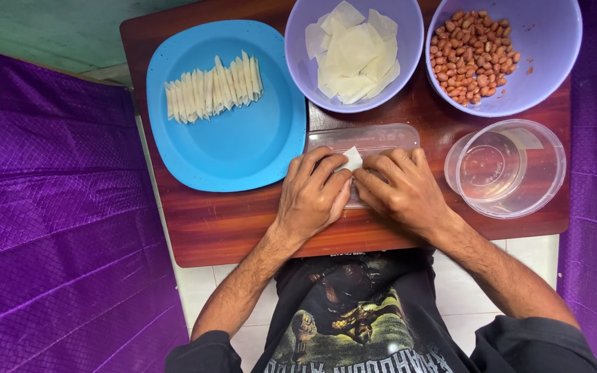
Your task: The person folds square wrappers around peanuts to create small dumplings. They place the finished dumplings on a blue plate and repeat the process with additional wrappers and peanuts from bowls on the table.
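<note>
White wrapper (351, 160) pinched between both hands (361, 190) over clear lid (374, 136)

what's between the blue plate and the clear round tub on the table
In the head view, a clear flat lid lies between the blue plate and clear tub, with both hands, left and right, folding a white wrapper on it.

A home food-preparation corner is suggested: a low reddish-brown wooden table (243, 228) is set on a pale tiled floor (195, 290), flanked by purple quilted cushions (50, 207), with lilac plastic bowls (554, 76) kept along its far edge.
</note>
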